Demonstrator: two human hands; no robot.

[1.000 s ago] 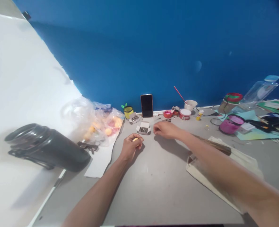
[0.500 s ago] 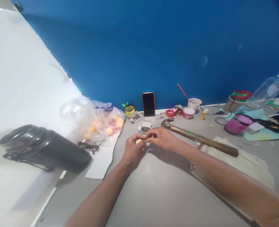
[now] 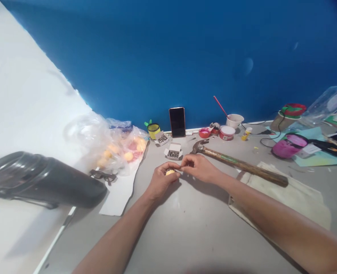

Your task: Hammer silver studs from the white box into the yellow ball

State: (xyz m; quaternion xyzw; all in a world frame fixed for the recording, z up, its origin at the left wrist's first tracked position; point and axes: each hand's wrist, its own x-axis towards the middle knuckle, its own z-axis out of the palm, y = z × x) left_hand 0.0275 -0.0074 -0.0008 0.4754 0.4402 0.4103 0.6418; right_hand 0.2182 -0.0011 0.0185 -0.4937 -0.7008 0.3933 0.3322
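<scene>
My left hand (image 3: 160, 181) is curled round a small yellow round object (image 3: 170, 172), part of which shows between thumb and forefinger. Dark specks appear along its upper edge. My right hand (image 3: 197, 167) is closed in a pinch, its fingertips meeting those of the left hand; whatever is between them is too small to make out. Just beyond the hands sits an open white box (image 3: 173, 152) of small shiny metal pieces. A second such box (image 3: 161, 139) stands behind it to the left. To the right lies a claw hammer (image 3: 239, 164) with a wooden handle.
A large dark bottle (image 3: 48, 180) lies at left, near a clear plastic bag (image 3: 100, 140) with yellow-orange balls. A phone (image 3: 177, 122) leans on the blue wall. Behind the hammer stand a red-labelled tub (image 3: 227, 133) and a white cup (image 3: 234, 121). Beige cloth (image 3: 294, 198) lies under my right forearm.
The view has shifted slightly. Both hands remain together, with my left fingers stretched a little further over the yellow object and the right pinch still at their tips.
</scene>
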